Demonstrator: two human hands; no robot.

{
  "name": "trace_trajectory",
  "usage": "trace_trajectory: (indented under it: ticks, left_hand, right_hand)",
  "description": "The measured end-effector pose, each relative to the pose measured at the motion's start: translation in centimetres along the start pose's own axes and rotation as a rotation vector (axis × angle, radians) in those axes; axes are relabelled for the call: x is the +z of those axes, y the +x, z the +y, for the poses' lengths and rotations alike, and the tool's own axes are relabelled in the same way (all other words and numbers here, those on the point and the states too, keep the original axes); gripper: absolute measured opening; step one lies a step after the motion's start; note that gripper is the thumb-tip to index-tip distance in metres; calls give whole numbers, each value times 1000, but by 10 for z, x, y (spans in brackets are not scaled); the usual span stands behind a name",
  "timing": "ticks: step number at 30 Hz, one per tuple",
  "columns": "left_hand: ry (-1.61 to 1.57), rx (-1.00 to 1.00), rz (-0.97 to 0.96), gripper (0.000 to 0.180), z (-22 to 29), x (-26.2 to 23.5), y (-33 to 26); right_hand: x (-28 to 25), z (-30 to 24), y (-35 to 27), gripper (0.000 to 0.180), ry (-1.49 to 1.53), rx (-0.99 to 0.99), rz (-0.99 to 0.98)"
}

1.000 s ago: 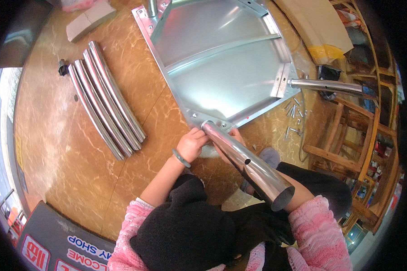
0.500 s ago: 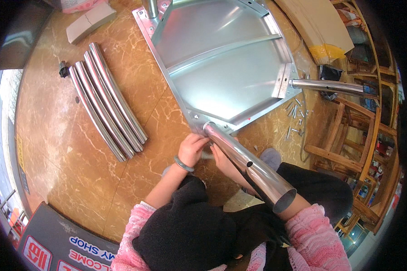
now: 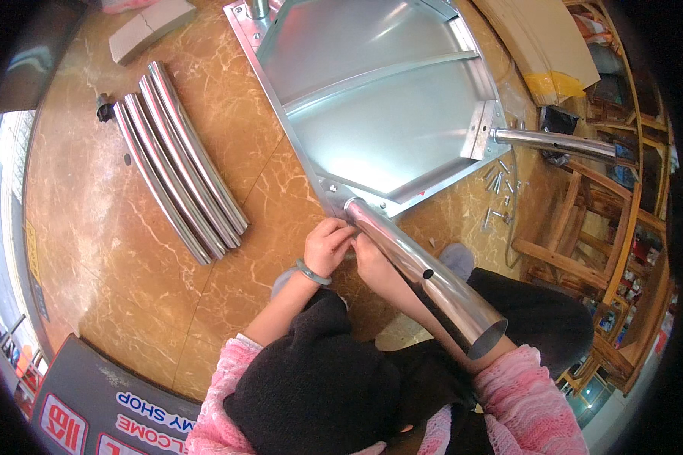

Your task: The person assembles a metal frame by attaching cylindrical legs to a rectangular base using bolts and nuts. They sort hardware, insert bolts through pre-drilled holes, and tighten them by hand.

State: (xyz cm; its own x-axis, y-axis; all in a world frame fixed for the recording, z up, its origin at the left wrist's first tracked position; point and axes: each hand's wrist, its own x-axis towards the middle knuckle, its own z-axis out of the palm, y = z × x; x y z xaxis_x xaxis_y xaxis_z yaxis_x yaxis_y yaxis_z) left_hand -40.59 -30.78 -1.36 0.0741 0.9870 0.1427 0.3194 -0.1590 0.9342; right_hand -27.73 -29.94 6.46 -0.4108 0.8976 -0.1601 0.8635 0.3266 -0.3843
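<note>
A shiny metal tabletop frame [image 3: 379,144] lies upside down on the brown marble floor. A steel tube leg [image 3: 425,277] sticks out from its near corner toward me. My left hand [image 3: 328,244], with a green bangle on the wrist, pinches at the joint where the leg meets the corner bracket. My right hand [image 3: 373,262] reaches in under the leg beside it, fingers at the same joint. What the fingers pinch is too small to see. Another leg [image 3: 558,142] projects from the right corner.
Several loose curved steel tubes [image 3: 178,163] lie side by side on the floor to the left. Several screws [image 3: 499,182] are scattered by the right corner. A wooden stool [image 3: 577,243] and shelves stand at right, a cardboard piece [image 3: 542,45] at the top, a printed mat [image 3: 106,409] lower left.
Both hands stay at the leg joint; the left hand's fingers have shifted slightly closer to the bracket. The frame and legs have not moved.
</note>
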Motion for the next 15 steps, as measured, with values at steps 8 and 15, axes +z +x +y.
trace_trajectory:
  ticks: [8,15]
  left_hand:
    - [39,23,78,23,-5,12,-7]
    - [-19,-95,-163,48,-4,-18,-10]
  right_hand:
    - [14,-9,-5,13,211,115,20]
    - [-25,-12,-12,12,161,-294,-178]
